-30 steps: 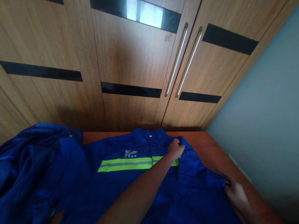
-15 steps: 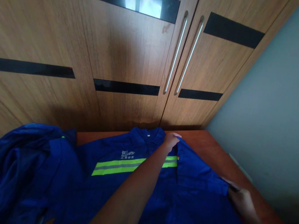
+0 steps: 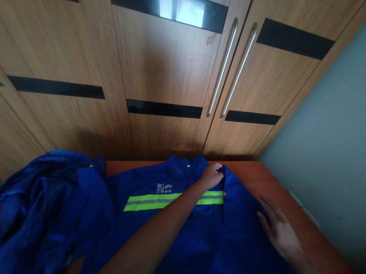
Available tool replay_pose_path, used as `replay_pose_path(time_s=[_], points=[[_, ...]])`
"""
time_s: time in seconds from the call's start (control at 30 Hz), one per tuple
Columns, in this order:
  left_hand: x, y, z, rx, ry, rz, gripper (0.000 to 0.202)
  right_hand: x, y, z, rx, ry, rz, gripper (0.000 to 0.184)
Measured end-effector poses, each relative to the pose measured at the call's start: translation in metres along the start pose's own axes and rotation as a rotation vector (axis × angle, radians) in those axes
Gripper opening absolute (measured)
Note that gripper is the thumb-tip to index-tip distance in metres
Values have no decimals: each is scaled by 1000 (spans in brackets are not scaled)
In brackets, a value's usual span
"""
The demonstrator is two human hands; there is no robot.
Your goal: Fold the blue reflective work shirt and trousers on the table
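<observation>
A blue work jacket (image 3: 160, 231) with a yellow-green and grey reflective band and white chest print lies spread out, its collar toward the wardrobe. My left hand (image 3: 211, 177) reaches across its front, fingers curled on the cloth by the shoulder at the right of the collar. My right hand (image 3: 281, 230) is over the jacket's right-hand side with fingers stretched and apart, holding nothing. Whether its fingertips touch the cloth is hard to tell. Left of the jacket is a crumpled heap of blue clothing (image 3: 38, 206).
Behind the jacket stands a wooden wardrobe (image 3: 169, 69) with black strips and metal handles (image 3: 239, 71). A pale wall (image 3: 353, 128) rises on the right. The reddish-brown surface (image 3: 253, 177) under the clothes shows along the back and right.
My right hand has let go of the sleeve edge and moved left and up, fingers now spread. The folded-over sleeve part has dropped flatter. My left hand stays near the shoulder; the view shifted slightly.
</observation>
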State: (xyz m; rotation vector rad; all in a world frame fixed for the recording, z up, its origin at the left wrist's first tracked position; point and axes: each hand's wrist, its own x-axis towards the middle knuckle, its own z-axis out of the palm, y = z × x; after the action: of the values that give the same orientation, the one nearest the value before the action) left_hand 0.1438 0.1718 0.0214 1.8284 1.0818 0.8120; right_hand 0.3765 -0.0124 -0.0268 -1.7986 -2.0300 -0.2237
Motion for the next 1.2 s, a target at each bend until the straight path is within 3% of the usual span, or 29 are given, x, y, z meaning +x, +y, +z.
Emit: replay_pose_path(time_s=[0.1, 0.2, 0.3, 0.43, 0.53, 0.6, 0.67, 0.8, 0.97, 1.13, 1.2], points=[[-38, 9, -31, 111, -74, 77, 32, 15, -36, 23, -64, -83, -41, 61], [-85, 15, -80, 228, -106, 123, 35, 13, -43, 47, -91, -153, -9, 63], [-131, 14, -147, 369, -51, 85, 37, 6, -32, 62, -86, -175, 11, 62], [-184, -2, -252, 839, 149, -186, 39, 4, -20, 68, -74, -155, -9, 62], [-207, -29, -322, 982, 319, -322, 46, 4, -17, 69, -85, -156, -18, 63], [-212, -48, -353, 942, 341, -364, 52, 4, -16, 71, -92, -156, -22, 63], [-211, -63, -370, 849, 243, -369, 48, 3, -15, 72, -93, -151, -25, 64], [-203, -74, -378, 744, 126, -338, 30, 4, -15, 73, -103, -149, -20, 63], [-202, -61, -385, 683, 170, -314, 23, 6, -19, 70, -102, -153, -11, 64], [-213, -35, -383, 415, 257, -261, 45, 9, -20, 66, -106, -153, 9, 61], [-216, -29, -379, 328, 309, -273, 53, 16, -31, 59, -129, -127, 47, 57]])
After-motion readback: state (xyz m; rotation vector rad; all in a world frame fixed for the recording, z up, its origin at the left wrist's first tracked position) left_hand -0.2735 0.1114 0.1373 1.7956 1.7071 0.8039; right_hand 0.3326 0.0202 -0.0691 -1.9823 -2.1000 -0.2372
